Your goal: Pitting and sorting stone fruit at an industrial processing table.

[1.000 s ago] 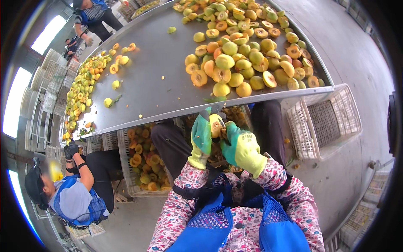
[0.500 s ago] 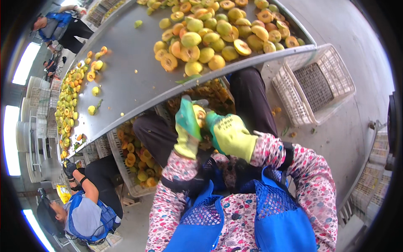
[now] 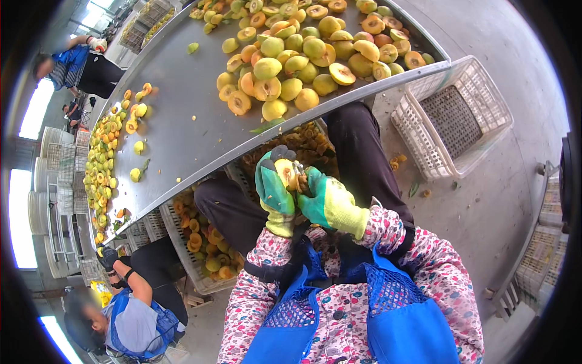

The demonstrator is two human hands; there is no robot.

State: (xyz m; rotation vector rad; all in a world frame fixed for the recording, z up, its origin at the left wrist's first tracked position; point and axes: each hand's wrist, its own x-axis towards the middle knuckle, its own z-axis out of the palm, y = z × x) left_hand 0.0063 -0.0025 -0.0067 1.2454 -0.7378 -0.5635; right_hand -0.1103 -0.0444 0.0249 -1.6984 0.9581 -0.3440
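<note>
My left hand (image 3: 274,188), in a green and yellow work glove, is closed around a yellow peach half (image 3: 286,171) with its cut face turned toward my right hand. My right hand (image 3: 327,197), gloved alike, grips a small metal tool (image 3: 300,176) whose end meets the cut face. Glove and fruit hide most of the tool. Both hands are held over my lap, just off the near edge of a metal table (image 3: 188,130). On its right part lies a heap of peaches (image 3: 297,57), whole-looking ones and halves with cut faces showing.
Under the table, a crate of peaches (image 3: 212,246) stands by my left knee, and another container holds brownish scraps (image 3: 312,142). To the right, a white plastic crate (image 3: 430,142) sits on the floor. A co-worker (image 3: 133,309) sits at left, near another peach pile (image 3: 103,161).
The left hand has turned so the peach half's cut face shows more fully. The metal tool in the right hand has come into view against it. The view has shifted slightly.
</note>
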